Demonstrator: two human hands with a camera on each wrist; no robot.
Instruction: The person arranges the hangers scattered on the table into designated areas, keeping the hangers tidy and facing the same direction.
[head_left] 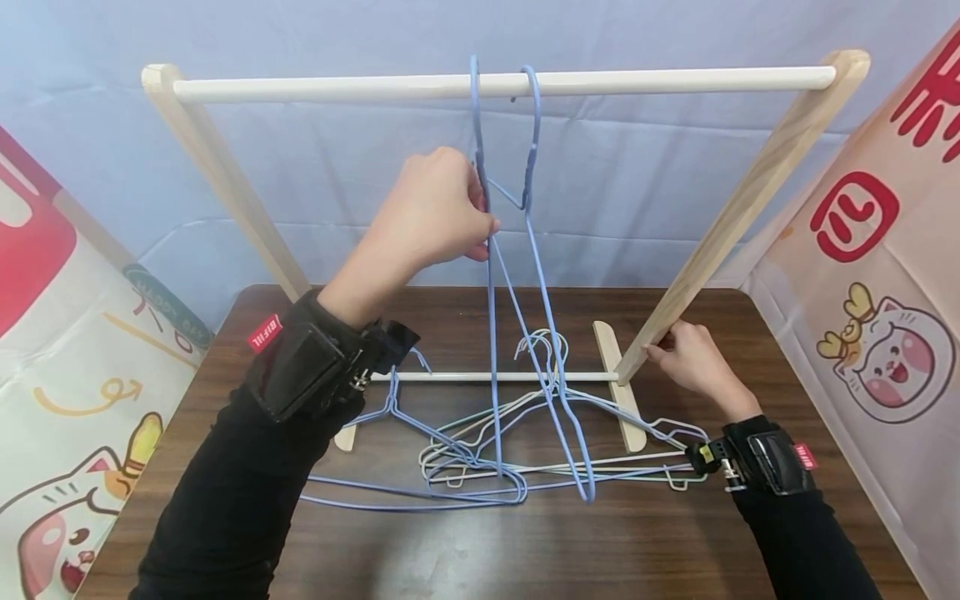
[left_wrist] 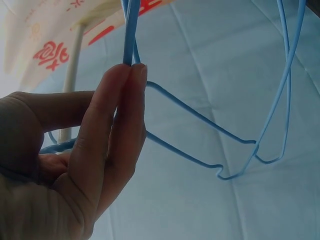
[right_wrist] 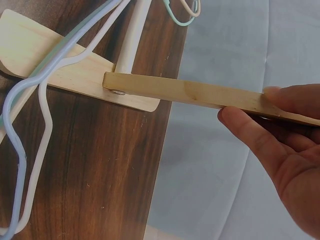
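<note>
Two light blue clothes hangers are hooked over the white rail [head_left: 337, 87] of a wooden clothes rack. On the left one [head_left: 492, 333], my left hand [head_left: 442, 208] pinches the wire below the hook between thumb and fingers. The left wrist view shows the fingertips [left_wrist: 137, 75] closed on the blue wire [left_wrist: 131, 35]. Just to the right hangs the other blue hanger [head_left: 546, 292]. Low on the rack's right wooden post [head_left: 735, 204], my right hand [head_left: 693, 358] grips the edge, its thumb and fingers on either side of the post [right_wrist: 190, 91].
Several blue, white and pale green hangers [head_left: 442, 502] lie tangled on the brown table [head_left: 450, 562], some over the rack's lower rail [head_left: 450, 377] and right foot [head_left: 617, 367]. Printed cloths stand at left and right [head_left: 892, 358], with a pale blue cloth [head_left: 360, 183] behind.
</note>
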